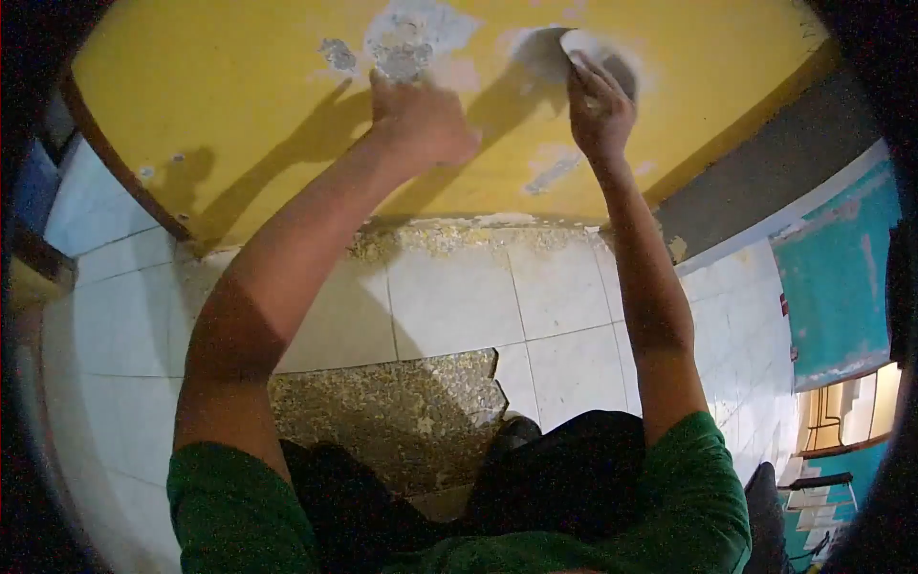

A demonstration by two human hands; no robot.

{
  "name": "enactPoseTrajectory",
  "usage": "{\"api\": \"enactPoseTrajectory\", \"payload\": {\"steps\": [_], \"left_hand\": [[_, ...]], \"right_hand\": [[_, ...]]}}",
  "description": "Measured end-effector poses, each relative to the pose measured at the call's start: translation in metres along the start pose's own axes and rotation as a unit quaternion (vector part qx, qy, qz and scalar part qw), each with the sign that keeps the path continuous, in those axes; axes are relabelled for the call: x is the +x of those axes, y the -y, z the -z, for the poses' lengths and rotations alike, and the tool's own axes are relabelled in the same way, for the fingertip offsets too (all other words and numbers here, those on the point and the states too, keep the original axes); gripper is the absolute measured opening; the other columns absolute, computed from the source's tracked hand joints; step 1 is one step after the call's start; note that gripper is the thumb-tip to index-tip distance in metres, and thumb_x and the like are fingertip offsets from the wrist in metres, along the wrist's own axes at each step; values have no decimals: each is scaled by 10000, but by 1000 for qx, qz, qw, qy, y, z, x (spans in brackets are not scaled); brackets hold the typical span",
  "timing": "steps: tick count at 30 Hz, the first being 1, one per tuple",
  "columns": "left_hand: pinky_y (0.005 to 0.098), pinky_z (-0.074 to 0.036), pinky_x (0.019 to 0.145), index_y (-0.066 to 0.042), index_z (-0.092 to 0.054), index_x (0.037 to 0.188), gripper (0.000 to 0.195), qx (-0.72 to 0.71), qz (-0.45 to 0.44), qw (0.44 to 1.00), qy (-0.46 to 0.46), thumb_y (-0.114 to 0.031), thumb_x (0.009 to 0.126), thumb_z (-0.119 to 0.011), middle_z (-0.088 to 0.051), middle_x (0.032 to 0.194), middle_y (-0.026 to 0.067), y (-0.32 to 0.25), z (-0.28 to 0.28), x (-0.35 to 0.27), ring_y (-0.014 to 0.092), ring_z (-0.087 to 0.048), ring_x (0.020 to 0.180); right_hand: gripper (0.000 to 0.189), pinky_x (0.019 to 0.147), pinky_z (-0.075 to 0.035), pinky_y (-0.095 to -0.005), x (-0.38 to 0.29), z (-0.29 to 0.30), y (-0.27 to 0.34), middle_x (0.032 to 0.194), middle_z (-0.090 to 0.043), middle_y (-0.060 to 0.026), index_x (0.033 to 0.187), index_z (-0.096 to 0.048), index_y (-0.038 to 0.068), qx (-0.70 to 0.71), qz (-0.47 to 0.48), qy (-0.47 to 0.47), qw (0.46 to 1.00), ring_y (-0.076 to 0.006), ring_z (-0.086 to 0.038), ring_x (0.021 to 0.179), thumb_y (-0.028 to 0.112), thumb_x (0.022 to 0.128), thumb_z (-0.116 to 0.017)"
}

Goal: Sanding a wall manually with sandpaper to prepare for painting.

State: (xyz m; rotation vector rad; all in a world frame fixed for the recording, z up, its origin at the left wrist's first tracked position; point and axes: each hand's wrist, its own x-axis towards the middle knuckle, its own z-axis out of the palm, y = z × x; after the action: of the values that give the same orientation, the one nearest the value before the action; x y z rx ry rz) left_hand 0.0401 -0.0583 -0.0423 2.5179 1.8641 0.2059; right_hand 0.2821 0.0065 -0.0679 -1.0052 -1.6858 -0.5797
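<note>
My right hand (602,118) grips a thin pale sheet (579,44), possibly sandpaper, against a yellow wall (265,79). Whitish, rubbed-looking paint and dark shadow surround that hand. Farther left, my left hand (427,125) is at the wall just below a rough grey patch (405,50) of exposed plaster. Its thumb sticks out to the right and nothing shows in its grasp; some fingers are hard to make out. A smaller chipped spot (338,56) lies left of the patch. Between my forearms, a scraped grey mark (554,174) shows lower on the wall.
White floor tiles (452,294) run along the wall's crumbling base (459,237). Before my legs, a stretch of bare rough floor (401,409) has jagged tile edges. At the right are a dark grey wall side (767,158), a teal wall (839,265) and a stool-like object (821,482).
</note>
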Motion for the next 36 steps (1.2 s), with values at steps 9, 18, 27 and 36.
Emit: {"api": "enactPoseTrajectory", "payload": {"steps": [9, 18, 27, 36], "left_hand": [[527, -209, 1027, -80, -397, 1347, 652, -448, -101, 881, -116, -475, 858, -569, -329, 1370, 162, 18, 55, 23, 371, -306, 1246], [289, -456, 806, -67, -662, 921, 291, -745, -113, 654, -61, -343, 842, -708, -646, 914, 23, -7, 9, 29, 132, -588, 864], [294, -448, 796, -71, -631, 1094, 357, -848, 9, 517, -118, -332, 860, -695, -646, 1040, 24, -42, 24, 29, 132, -573, 968], [361, -451, 585, 14, -651, 702, 495, -577, -11, 759, -301, -466, 806, -709, -605, 590, 131, -40, -25, 42, 204, -586, 579]], "right_hand": [[208, 815, -486, -267, 48, 35, 24, 874, -637, -23, 987, -659, -22, 582, -300, 130, 745, -111, -581, 820, 169, 911, -628], [426, 1027, -383, -393, 47, 56, 66, 1230, -588, -115, 1261, -519, 40, 667, -388, 148, 619, -230, -547, 1146, 358, 994, -427], [924, 1100, -300, -448, 27, 60, 96, 1399, -440, -171, 1403, -354, 10, 666, -370, 226, 607, -290, -449, 1265, 752, 853, -353], [749, 965, -463, -419, 28, 33, 82, 1228, -552, -164, 1277, -460, -1, 742, -364, 209, 522, -282, -581, 1085, 642, 903, -371]]}}
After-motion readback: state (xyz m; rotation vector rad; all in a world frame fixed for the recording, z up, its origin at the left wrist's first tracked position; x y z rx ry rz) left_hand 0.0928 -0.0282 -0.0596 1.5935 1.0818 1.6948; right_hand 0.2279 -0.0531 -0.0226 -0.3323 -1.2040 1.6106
